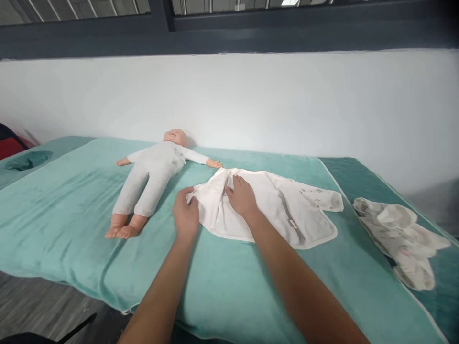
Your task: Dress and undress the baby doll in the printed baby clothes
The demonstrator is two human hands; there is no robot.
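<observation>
A white baby jacket (265,205) lies spread on the green bed cover, one printed sleeve stretched out to the right. My left hand (186,210) pinches the jacket's left edge between thumb and fingers. Flat on the cloth near the collar rests my right hand (242,196), its fingers stretched out. Left of the jacket a baby doll (154,167) in a white bodysuit lies on its back, arms spread. The doll's hand at the right almost meets the jacket's upper corner.
Folded white baby clothes (401,239) lie on the darker green cloth (344,172) at the right. A white wall (229,100) runs behind the bed (229,296). At the far left is a red and black object (10,141). The bed's front edge drops to a grey floor (46,301).
</observation>
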